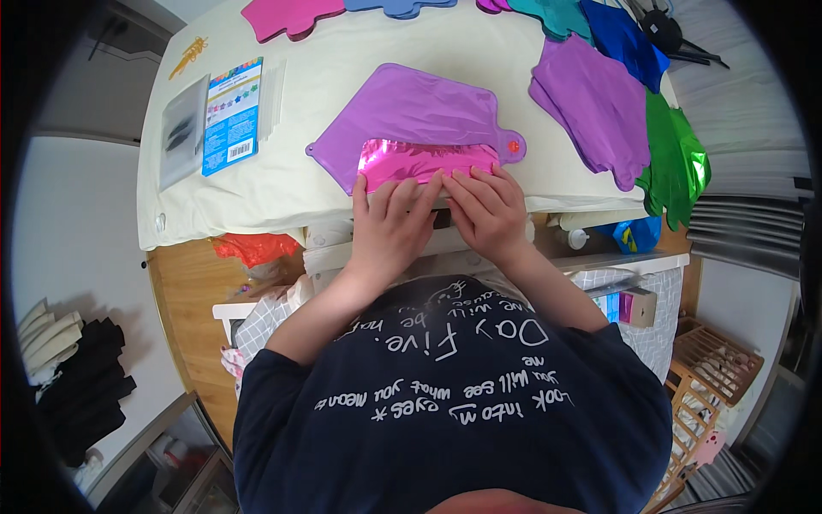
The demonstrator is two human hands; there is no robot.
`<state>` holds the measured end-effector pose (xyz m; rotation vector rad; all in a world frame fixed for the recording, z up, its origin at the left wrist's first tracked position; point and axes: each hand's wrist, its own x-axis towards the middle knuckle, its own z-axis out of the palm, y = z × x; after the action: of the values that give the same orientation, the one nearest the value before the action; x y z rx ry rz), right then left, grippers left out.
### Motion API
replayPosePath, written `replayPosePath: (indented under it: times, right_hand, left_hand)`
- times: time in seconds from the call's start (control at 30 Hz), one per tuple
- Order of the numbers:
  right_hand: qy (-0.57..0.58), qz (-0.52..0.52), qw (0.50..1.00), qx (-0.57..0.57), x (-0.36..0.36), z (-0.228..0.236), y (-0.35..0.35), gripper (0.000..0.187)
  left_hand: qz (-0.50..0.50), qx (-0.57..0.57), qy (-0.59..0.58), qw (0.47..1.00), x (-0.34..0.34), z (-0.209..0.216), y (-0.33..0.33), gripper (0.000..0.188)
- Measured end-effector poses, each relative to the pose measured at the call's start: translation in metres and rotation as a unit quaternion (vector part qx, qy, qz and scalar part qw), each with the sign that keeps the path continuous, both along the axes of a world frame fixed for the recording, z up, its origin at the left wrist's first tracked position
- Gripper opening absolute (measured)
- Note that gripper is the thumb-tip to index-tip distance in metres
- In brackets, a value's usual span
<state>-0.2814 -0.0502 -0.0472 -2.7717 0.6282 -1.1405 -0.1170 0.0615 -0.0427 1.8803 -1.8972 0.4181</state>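
Observation:
A flat foil balloon, matte purple on its upper face, lies near the front edge of the bed-like surface. Its near part is folded over and shows a shiny pink side. My left hand grips the near edge of this pink flap, fingertips resting along it. Beside it my right hand holds the same edge, its fingers bent and close together. The two hands almost meet at the flap's middle; the thumbs are mostly hidden. A small red mark sits on the balloon's rounded tab at the right.
Stacked purple balloons lie to the right, beside green, blue and teal ones. Pink balloons are at the far left. A blue printed card and clear sleeves lie left, below yellow strands.

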Motion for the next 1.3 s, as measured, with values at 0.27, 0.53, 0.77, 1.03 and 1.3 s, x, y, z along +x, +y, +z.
replayPosePath:
  times: [0.27, 0.53, 0.77, 1.03, 1.3]
  right_hand:
    - [-0.001, -0.014, 1.0, -0.015, 0.002, -0.005, 0.0, 0.036]
    - [0.003, -0.026, 0.999, -0.022, 0.005, -0.004, 0.001, 0.035]
    - [0.001, -0.026, 1.0, -0.018, 0.006, -0.003, 0.0, 0.034]
    - [-0.001, -0.026, 0.999, -0.019, 0.004, -0.005, 0.0, 0.033]
    - [-0.001, -0.021, 1.0, -0.02, 0.003, -0.005, 0.0, 0.032]
  left_hand:
    - [-0.004, -0.038, -0.06, 0.997, 0.005, -0.019, 0.002, 0.067]
    - [0.002, -0.048, -0.057, 0.997, 0.009, -0.022, 0.003, 0.061]
    - [0.029, 0.001, -0.042, 0.999, 0.014, -0.018, 0.019, 0.058]
    - [0.131, 0.028, -0.099, 0.986, 0.017, -0.013, 0.04, 0.055]
    - [0.146, 0.02, -0.098, 0.984, 0.018, -0.008, 0.046, 0.058]
